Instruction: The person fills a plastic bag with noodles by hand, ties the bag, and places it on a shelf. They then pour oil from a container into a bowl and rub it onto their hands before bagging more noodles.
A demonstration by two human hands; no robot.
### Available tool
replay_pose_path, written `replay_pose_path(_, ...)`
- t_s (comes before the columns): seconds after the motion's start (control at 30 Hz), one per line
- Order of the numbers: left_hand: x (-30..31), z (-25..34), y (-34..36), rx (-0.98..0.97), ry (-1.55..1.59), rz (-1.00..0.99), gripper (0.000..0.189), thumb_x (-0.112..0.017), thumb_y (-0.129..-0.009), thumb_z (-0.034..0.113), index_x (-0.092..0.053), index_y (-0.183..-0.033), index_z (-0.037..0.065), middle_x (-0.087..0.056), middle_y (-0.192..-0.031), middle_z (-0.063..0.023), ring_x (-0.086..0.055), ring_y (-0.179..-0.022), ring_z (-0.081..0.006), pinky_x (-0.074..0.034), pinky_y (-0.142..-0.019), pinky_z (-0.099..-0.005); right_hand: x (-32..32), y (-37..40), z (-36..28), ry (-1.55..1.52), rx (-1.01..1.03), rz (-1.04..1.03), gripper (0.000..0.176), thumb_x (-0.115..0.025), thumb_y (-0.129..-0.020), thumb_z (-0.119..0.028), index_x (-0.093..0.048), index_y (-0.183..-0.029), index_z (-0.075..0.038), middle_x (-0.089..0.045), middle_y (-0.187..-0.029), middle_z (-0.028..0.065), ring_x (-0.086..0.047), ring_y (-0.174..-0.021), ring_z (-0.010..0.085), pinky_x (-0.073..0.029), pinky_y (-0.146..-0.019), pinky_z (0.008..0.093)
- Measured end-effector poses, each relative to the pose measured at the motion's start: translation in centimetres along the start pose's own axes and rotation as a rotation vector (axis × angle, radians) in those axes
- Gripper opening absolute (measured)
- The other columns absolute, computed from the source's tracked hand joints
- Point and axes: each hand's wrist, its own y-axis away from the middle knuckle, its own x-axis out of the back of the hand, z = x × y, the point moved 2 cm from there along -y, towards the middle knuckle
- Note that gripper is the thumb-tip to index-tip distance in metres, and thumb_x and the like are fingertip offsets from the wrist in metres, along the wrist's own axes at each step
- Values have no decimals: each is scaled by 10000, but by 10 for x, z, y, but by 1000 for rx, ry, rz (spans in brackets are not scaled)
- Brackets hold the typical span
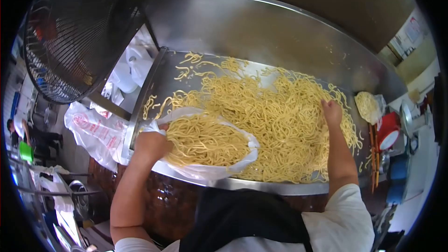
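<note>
Left hand [153, 146]: grip closed on noodle-filled plastic bag [205, 171] | right hand [332, 112]: at loose noodles [284, 116], cannot tell its grip

Noodles [280, 130] across the tray [151, 80], fan [65, 42] to the left, chopsticks [374, 156], seemingly, to the right.

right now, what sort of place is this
Probably a noodle shop's kitchen: loose yellow noodles cover much of a steel worktop, more fill a plastic bag, and a large fan stands nearby.
</note>
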Motion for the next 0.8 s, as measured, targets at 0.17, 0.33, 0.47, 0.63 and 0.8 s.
replay_pose_path(0.17,10,7,2,68,86,-49,569,-716,-677,211,-574,-1222,129,-665,-1019,-182,-629,-968,-366,-500,-841,-420,-21,37,-96,-231,401,-89,325,-771,-741,-214,-654,-1003,-60,-624,-1097,150,-602,-996,307,-485,-865,379)
replay_pose_path(0.33,38,12,18,-218,433,94,603,-764,-681,142,-576,-1249,63,-664,-1068,-188,-631,-1017,-329,-487,-873,-380,-97,139,-264,-714,588,-916,476,-736,-795,-277,-604,-1207,-80,-561,-1277,186,-592,-1093,312,-477,-897,399)
replay_pose_path(0.47,40,4,37,-209,764,140,415,-643,-890,182,-565,-1228,-47,-686,-1052,-139,-656,-976,-224,-474,-880,-322,-36,185,-329,-97,1000,-1060,340,-657,-827,-282,-656,-1093,-71,-655,-1037,216,-632,-963,363,-500,-843,411)
replay_pose_path(0.63,54,34,61,-110,1540,92,332,-517,-969,234,-610,-1143,-34,-598,-591,-53,-578,-534,-156,-474,-616,-271,8,220,-375,-201,1304,-1068,299,-619,-821,-268,-681,-1057,-95,-668,-899,214,-646,-830,381,-517,-784,419)
replay_pose_path(0.8,50,-4,62,-144,2038,57,296,-488,-965,189,-634,-1088,-37,-331,-460,45,-263,-372,-52,-220,-391,-219,-57,162,-309,-49,681,-1344,690,-437,-888,-645,-623,-1209,-63,-665,-1039,208,-636,-942,331,-481,-860,435)
